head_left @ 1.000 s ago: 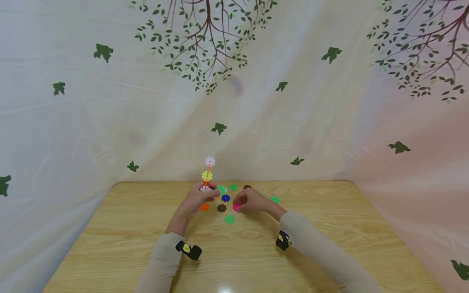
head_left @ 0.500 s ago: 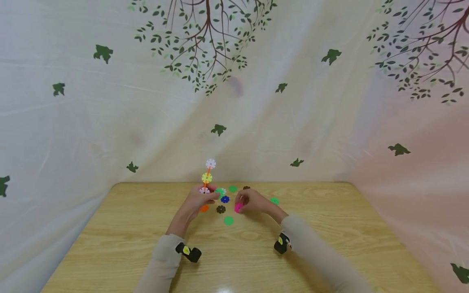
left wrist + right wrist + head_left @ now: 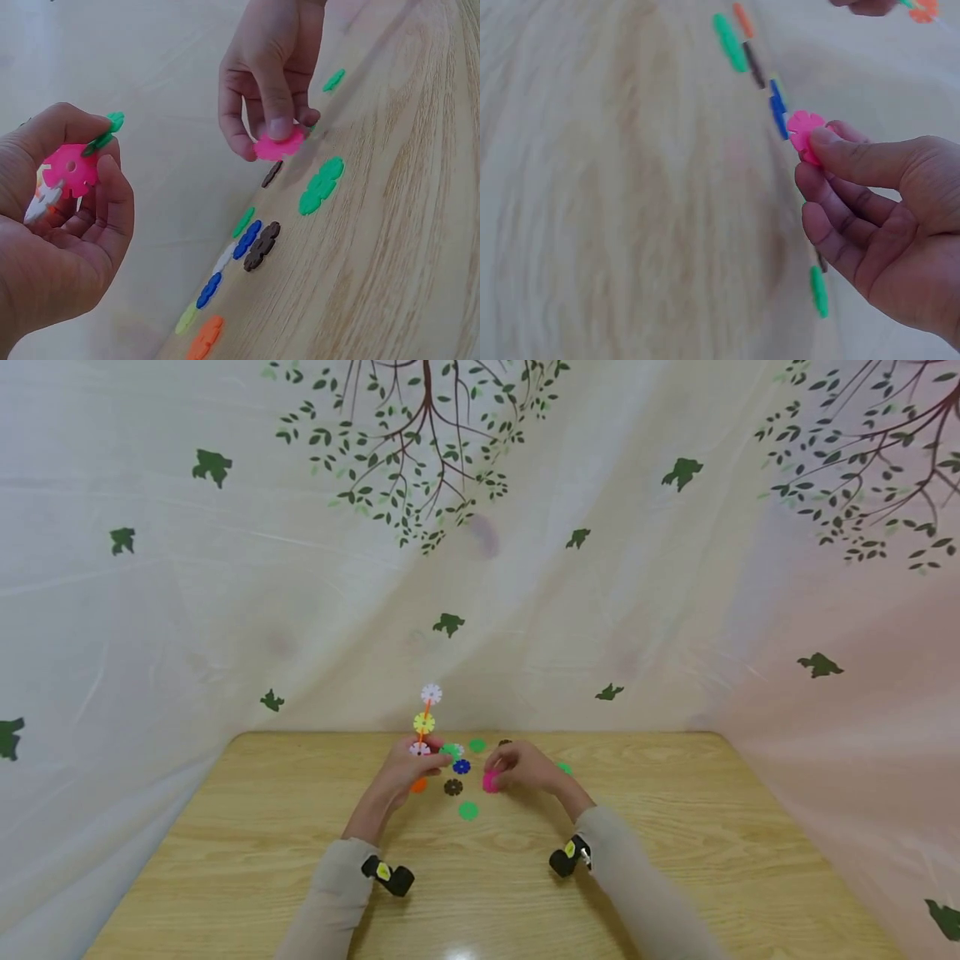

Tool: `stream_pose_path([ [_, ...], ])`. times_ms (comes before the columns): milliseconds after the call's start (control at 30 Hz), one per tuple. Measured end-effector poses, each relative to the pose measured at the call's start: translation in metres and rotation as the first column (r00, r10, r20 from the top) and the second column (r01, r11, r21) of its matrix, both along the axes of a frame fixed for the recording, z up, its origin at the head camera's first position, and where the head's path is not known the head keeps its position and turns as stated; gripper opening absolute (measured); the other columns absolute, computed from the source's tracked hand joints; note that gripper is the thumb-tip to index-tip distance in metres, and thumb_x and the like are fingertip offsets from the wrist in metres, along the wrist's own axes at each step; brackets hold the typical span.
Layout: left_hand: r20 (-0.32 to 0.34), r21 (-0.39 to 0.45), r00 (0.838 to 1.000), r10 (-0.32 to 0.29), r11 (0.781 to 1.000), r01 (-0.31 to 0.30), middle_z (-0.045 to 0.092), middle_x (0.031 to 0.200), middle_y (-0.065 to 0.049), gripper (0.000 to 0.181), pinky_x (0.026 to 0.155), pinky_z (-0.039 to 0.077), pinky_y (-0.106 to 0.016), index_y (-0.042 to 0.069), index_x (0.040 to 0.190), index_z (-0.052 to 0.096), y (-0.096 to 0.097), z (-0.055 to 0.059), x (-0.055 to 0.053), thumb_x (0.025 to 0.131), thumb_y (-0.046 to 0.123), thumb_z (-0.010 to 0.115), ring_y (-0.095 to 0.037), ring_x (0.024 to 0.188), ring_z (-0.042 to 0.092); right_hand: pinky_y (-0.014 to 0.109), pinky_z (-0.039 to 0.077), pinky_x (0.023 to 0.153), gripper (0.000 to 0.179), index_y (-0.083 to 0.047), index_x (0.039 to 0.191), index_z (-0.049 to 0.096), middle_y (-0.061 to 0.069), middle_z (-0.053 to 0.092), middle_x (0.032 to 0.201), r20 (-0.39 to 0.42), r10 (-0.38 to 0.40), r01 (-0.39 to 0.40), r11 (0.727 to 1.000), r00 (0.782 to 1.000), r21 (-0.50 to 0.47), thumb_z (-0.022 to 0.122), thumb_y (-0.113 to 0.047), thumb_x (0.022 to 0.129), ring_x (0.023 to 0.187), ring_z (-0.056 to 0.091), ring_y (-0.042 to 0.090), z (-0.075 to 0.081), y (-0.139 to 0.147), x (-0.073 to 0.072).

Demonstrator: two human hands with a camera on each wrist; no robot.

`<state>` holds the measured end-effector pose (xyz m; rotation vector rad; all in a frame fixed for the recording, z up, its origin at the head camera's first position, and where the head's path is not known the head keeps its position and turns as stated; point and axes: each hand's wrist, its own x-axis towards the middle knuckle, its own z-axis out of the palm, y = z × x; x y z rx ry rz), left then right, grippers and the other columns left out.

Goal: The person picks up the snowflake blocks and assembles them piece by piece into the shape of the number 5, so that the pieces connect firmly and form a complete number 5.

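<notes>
My left hand [image 3: 397, 772] grips a chain of joined plastic snowflake discs. A white disc [image 3: 431, 694] tops the chain, with a yellow disc [image 3: 423, 723] and edge-on orange ones below it. Within the left fingers, the left wrist view shows a pink disc [image 3: 69, 169] slotted to a green disc [image 3: 105, 136]. My right hand [image 3: 528, 770] pinches a loose pink snowflake disc [image 3: 804, 133] between thumb and fingers, above the table and apart from the chain. Part of the chain is hidden by the left hand.
Loose discs lie on the wooden table [image 3: 637, 860] between and around the hands: brown [image 3: 453, 787], blue [image 3: 461, 767], orange [image 3: 418, 785] and several green, one nearer the front [image 3: 468, 811]. A patterned curtain [image 3: 525, 635] hangs behind the table's back edge.
My right hand has picked the pink disc up from the table and shifted it slightly right, its wrist turning. The left hand and its chain stay almost where they were.
</notes>
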<state>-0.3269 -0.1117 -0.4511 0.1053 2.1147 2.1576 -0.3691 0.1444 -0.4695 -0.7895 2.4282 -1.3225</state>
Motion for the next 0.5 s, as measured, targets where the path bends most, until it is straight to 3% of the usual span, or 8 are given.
stream_pose_path([
  [167,0.001,0.021,1.0,-0.006,1.0,0.006,0.064,0.091,-0.001,0.017,0.074,0.058,-0.026,0.002,0.101,0.064,0.0,0.001,-0.001,0.087,0.0,0.073,-0.014,0.081,0.063,0.037,0.06,0.074,0.023,0.003,0.114,0.071,0.016,0.073,0.104,0.055,-0.049,0.054,0.994,0.997,-0.093,0.07,0.0,0.091,0.081,0.064,0.012,0.012,-0.002,0.005],
  [333,-0.007,0.026,1.0,-0.022,0.999,0.022,0.063,0.091,0.0,0.018,0.076,0.058,-0.027,0.001,0.103,0.062,0.0,0.002,-0.001,0.088,0.001,0.072,-0.012,0.081,0.064,0.05,0.06,0.082,0.02,0.002,0.11,0.072,0.008,0.075,0.096,0.047,-0.082,0.09,0.975,0.995,-0.201,0.074,-0.006,0.092,0.084,0.069,0.015,0.023,-0.008,0.013],
  [500,-0.017,0.005,0.999,-0.037,0.999,0.037,0.064,0.09,0.0,0.018,0.08,0.058,-0.03,0.001,0.104,0.062,-0.001,0.003,0.001,0.089,0.004,0.072,-0.012,0.082,0.064,0.04,0.061,0.076,0.016,0.001,0.103,0.073,0.003,0.075,0.089,0.019,-0.118,0.118,0.947,0.993,-0.298,0.077,-0.007,0.089,0.084,0.072,0.027,0.032,-0.016,0.023],
])
